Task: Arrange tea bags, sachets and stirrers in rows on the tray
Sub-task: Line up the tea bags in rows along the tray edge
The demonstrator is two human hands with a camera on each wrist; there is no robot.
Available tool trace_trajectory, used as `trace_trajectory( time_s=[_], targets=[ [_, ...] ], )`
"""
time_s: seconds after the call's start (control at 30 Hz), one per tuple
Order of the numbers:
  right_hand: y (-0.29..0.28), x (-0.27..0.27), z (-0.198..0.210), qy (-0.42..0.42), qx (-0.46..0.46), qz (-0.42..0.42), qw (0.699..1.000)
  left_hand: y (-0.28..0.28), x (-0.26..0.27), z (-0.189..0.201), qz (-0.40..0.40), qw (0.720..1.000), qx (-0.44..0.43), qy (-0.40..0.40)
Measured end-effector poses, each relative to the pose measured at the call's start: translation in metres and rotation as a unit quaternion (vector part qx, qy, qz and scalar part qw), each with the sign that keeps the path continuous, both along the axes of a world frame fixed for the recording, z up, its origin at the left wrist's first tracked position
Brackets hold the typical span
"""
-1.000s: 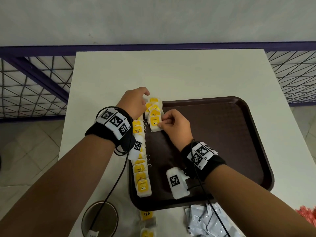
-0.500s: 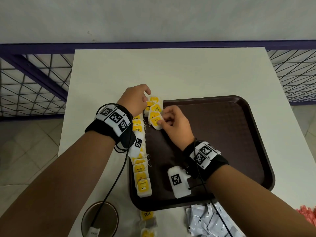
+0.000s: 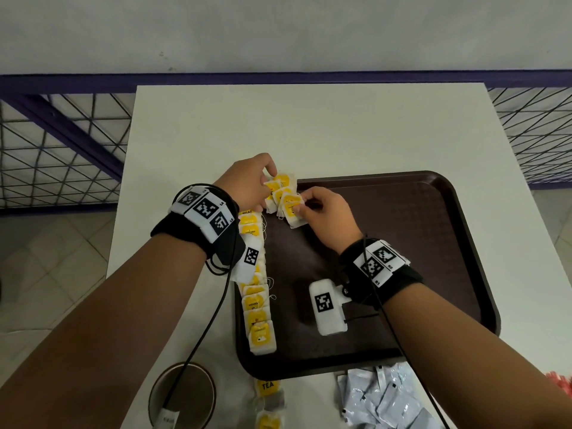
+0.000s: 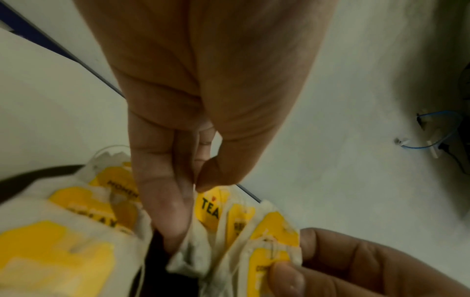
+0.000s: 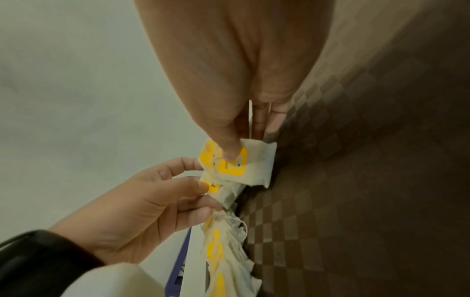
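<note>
A dark brown tray lies on the white table. A row of tea bags with yellow tags overlaps along its left side. At the tray's far left corner my left hand pinches a small bunch of tea bags between thumb and fingers. The same bunch shows in the left wrist view. My right hand pinches one tea bag beside that bunch. In the right wrist view my thumb lies on its yellow tag, and the left hand holds the bags below it.
A pile of white sachets lies off the tray at the near edge, with something red at the far right. Loose tea bags and a round brown cup sit near me. Wire fencing flanks the table.
Both hands stay at the tray's far left corner. The right hand's tea bag has shifted a little away from me and turned slightly. The left fingers have moved a little over the bunch.
</note>
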State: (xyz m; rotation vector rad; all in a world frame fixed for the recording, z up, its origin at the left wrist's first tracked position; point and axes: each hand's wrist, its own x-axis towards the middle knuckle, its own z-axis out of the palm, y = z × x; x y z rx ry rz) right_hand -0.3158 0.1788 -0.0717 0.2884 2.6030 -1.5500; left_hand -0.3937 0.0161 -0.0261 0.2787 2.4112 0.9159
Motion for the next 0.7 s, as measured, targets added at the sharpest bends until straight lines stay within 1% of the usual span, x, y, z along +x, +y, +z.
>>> trace_trajectory(
  time_s=[0.1, 0.27, 0.37, 0.47, 0.57, 0.7],
  targets=[
    [0.0, 0.002, 0.0, 0.007, -0.046, -0.002, 0.999, -0.001, 0.0, 0.0, 0.002, 1.0, 0.005, -0.013],
    [0.002, 0.005, 0.002, -0.004, -0.052, 0.006, 0.999, 0.001, 0.001, -0.001, -0.009, 1.0, -0.016, 0.013],
    [-0.001, 0.007, 0.004, -0.035, -0.102, 0.025, 0.994, 0.001, 0.0, -0.001, -0.035, 0.998, -0.044, 0.04],
    [-0.008, 0.009, 0.002, -0.078, -0.161, 0.05, 0.983, 0.001, -0.001, 0.0, -0.067, 0.994, -0.068, 0.062],
    [-0.011, 0.009, -0.001, -0.087, -0.16, 0.05, 0.982, 0.001, 0.001, 0.002, -0.077, 0.991, -0.078, 0.078],
    [-0.012, 0.011, -0.004, -0.061, -0.117, 0.014, 0.991, 0.0, 0.001, 0.004, -0.094, 0.987, -0.097, 0.092]
  ],
)
